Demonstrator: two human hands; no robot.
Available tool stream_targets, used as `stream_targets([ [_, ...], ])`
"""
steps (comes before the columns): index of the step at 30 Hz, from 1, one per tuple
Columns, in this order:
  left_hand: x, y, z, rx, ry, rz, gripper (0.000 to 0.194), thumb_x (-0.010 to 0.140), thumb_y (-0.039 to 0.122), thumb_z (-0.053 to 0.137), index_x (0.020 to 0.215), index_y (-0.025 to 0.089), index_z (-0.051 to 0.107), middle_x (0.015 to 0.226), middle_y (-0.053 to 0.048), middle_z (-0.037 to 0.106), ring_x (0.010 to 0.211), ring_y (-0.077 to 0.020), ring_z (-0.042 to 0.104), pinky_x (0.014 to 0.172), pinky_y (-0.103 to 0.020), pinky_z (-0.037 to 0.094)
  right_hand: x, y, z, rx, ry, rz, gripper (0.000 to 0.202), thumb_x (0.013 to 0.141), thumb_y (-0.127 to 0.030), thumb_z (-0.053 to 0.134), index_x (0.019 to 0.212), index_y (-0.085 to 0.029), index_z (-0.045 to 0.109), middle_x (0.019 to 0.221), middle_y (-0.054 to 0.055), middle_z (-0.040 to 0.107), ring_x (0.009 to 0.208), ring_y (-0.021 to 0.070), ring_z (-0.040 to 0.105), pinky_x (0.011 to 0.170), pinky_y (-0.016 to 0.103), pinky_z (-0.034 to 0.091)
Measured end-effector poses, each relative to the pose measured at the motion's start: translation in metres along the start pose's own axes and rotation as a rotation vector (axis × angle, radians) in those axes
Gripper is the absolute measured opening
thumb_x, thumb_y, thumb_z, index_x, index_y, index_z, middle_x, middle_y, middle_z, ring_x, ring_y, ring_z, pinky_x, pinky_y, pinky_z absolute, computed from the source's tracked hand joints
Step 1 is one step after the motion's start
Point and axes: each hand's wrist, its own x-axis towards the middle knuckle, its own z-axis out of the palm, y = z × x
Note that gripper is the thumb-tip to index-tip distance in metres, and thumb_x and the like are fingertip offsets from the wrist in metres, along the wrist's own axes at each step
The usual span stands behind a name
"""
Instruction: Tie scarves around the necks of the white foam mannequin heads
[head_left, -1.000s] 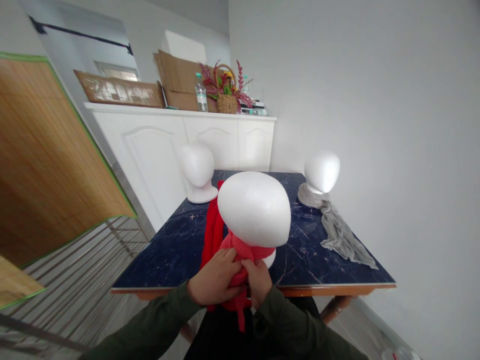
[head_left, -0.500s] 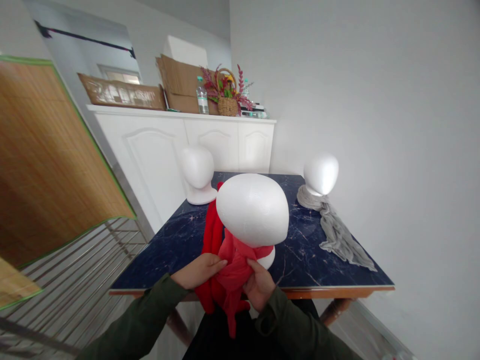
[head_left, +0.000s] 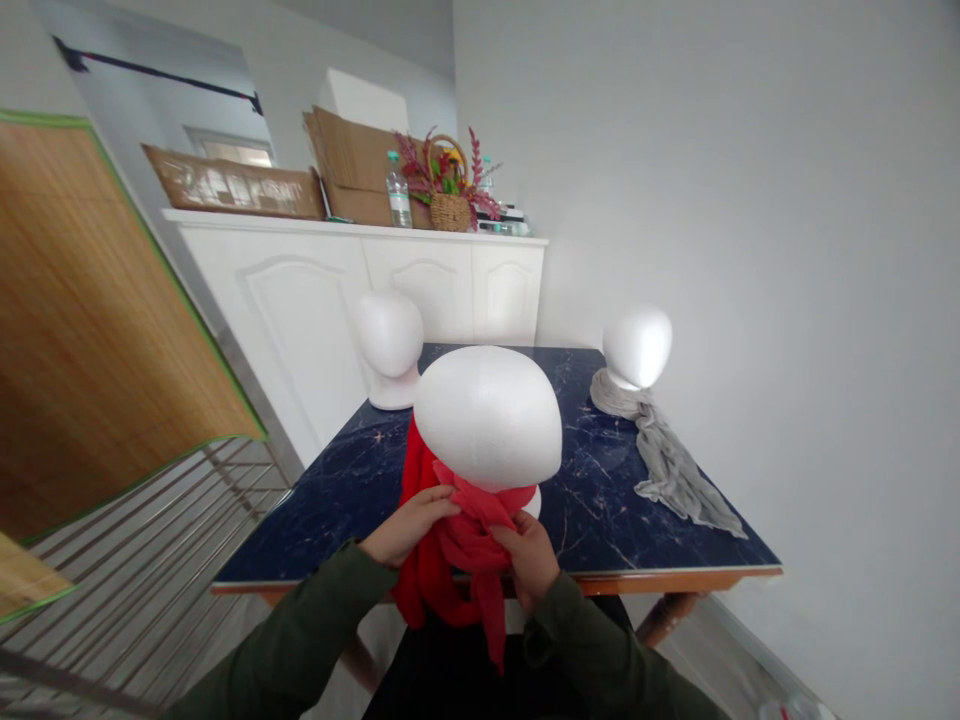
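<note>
A: Head view: red scarf already wrapped round near foam head at table's near edge.

B: Left hand, right hand both clamped on scarf; tails hanging loose, unknotted apparently.

Matt foam head, red cloth scarf

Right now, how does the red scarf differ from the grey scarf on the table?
The red fabric scarf is wrapped at the neck of the near white foam head and gripped by both hands, left hand and right hand; the grey fabric scarf lies untouched. Red hangs over the table edge; grey trails flat across the dark blue marble-patterned table. Both circle a foam head's base.
</note>
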Motion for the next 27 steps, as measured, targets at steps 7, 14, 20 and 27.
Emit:
stream_targets([
  [7, -0.003, 0.017, -0.010, -0.388, 0.117, -0.284, 0.011, 0.070, 0.015, 0.052, 0.073, 0.012, 0.062, 0.067, -0.005, 0.067, 0.065, -0.0184, 0.064, 0.067, -0.029, 0.050, 0.009, -0.008, -0.018, -1.070, 0.040, -0.371, 0.012, 0.070, -0.021, 0.052, 0.070, -0.013, 0.061, 0.065, 0.005, 0.064, 0.059, 0.0147, 0.057, 0.054, 0.023, 0.038],
  [14, -0.035, 0.042, -0.016, 0.269, 0.113, 0.050, 0.015, 0.072, 0.030, 0.060, 0.071, 0.016, 0.059, 0.078, -0.002, 0.064, 0.076, -0.0172, 0.058, 0.073, -0.026, 0.045, 0.016, -0.014, -0.016, -1.647, 0.024, -0.339, 0.027, 0.080, -0.028, 0.042, 0.073, -0.012, 0.062, 0.072, 0.013, 0.067, 0.067, 0.0209, 0.062, 0.055, 0.027, 0.036],
  [20, -0.042, 0.034, -0.017, 0.604, 0.153, 0.179, 0.030, 0.080, 0.042, 0.048, 0.065, 0.017, 0.048, 0.061, 0.003, 0.048, 0.058, -0.0112, 0.045, 0.055, -0.021, 0.038, 0.018, -0.019, -0.011, -1.744, -0.029, -0.278, 0.034, 0.083, -0.032, 0.037, 0.076, -0.012, 0.063, 0.076, 0.013, 0.068, 0.071, 0.0214, 0.063, 0.057, 0.027, 0.037],
  [27, -0.039, 0.047, -0.008, 0.615, -0.160, 0.185, 0.029, 0.070, 0.034, 0.063, 0.091, 0.016, 0.054, 0.088, -0.003, 0.060, 0.082, -0.0182, 0.056, 0.074, -0.028, 0.045, 0.018, -0.020, -0.008, -1.759, -0.029, -0.232, 0.035, 0.083, -0.035, 0.038, 0.076, -0.012, 0.064, 0.078, 0.014, 0.068, 0.074, 0.0224, 0.064, 0.060, 0.028, 0.040],
])
